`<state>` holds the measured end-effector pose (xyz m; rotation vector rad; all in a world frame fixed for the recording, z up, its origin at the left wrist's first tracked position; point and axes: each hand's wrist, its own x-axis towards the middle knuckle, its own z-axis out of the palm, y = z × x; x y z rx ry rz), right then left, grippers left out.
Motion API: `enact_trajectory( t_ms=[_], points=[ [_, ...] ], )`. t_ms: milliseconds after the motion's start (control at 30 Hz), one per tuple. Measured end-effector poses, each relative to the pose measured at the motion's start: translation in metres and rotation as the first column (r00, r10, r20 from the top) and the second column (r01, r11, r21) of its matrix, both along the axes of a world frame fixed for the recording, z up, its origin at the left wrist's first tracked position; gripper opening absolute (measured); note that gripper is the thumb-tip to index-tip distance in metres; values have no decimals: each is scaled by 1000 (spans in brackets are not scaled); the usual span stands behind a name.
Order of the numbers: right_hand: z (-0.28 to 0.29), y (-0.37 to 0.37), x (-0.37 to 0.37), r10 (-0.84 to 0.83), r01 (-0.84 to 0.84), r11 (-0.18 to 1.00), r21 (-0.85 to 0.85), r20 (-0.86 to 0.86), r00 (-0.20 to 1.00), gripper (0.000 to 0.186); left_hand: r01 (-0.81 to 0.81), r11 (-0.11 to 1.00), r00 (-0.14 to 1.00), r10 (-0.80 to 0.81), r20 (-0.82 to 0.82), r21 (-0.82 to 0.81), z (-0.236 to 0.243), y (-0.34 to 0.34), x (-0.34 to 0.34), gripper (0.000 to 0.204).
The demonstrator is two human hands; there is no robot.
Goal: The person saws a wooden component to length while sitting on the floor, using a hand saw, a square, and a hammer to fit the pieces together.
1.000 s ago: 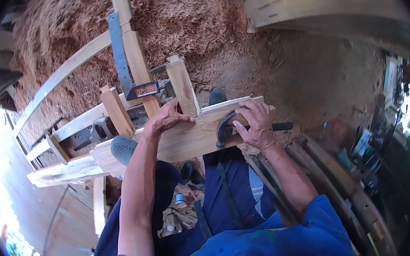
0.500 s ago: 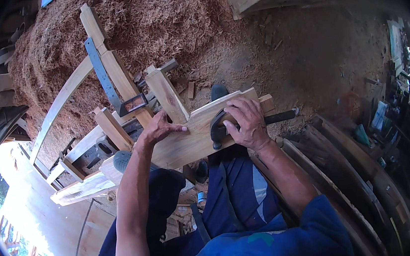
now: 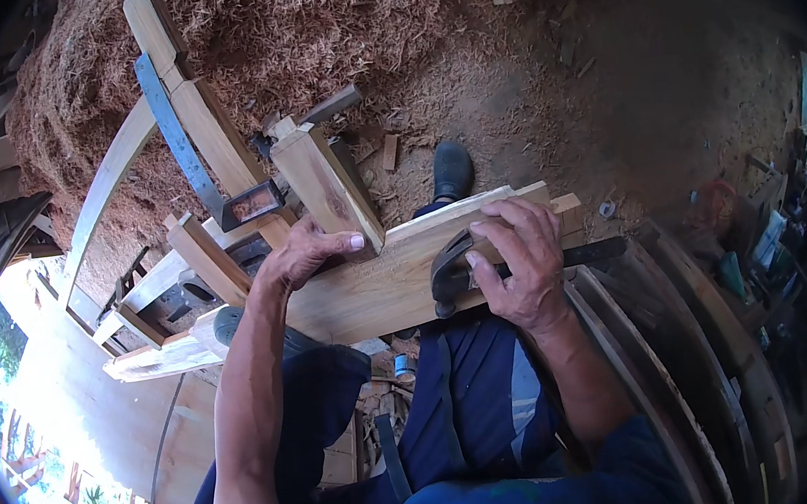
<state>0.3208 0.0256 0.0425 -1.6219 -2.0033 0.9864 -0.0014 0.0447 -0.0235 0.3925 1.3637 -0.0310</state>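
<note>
A broad pale wooden board (image 3: 368, 290) lies across in front of my legs. An upright wooden piece (image 3: 322, 182) meets its far edge. My left hand (image 3: 305, 252) grips the board just left of that joint, its thumb stretched toward the joint and its other fingers mostly hidden. Over the board's right part, my right hand (image 3: 523, 264) is curled around a claw hammer (image 3: 452, 271), fingertips near the board's far edge. The dark hammer head shows left of the thumb, and the handle sticks out to the right. My palm hides the handle's middle.
A blue metal handsaw-like strip with a dark open frame (image 3: 256, 204) leans on a long timber (image 3: 215, 139) at left. Reddish shavings (image 3: 302, 36) heap behind. Curved planks (image 3: 671, 362) stand at right. My shoe (image 3: 452, 170) shows beyond the board.
The view has shifted, so the board's right end and my right hand appear farther right and lower. More of the shoe beyond the board shows. Both hands keep their holds.
</note>
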Motion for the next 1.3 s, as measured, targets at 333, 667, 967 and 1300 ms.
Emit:
enact_trajectory(
  t_ms=[333, 667, 967, 1300],
  points=[
    [20, -37, 31, 43, -36, 998, -51, 142, 989, 40, -431, 901, 885, 433, 171, -49, -15, -12, -10, 74],
    [41, -16, 14, 243, -227, 969, -96, 205, 948, 41, -588, 774, 799, 513, 314, 233, 0, 41, 16, 68],
    [51, -10, -25, 377, -361, 926, -110, 203, 904, 37, -230, 866, 973, 193, 126, 445, -7, 23, -2, 93],
    [46, 6, -52, 377, -368, 926, -84, 166, 911, 34, -201, 951, 967, 154, 202, 236, 6, 7, -31, 91]
  ],
)
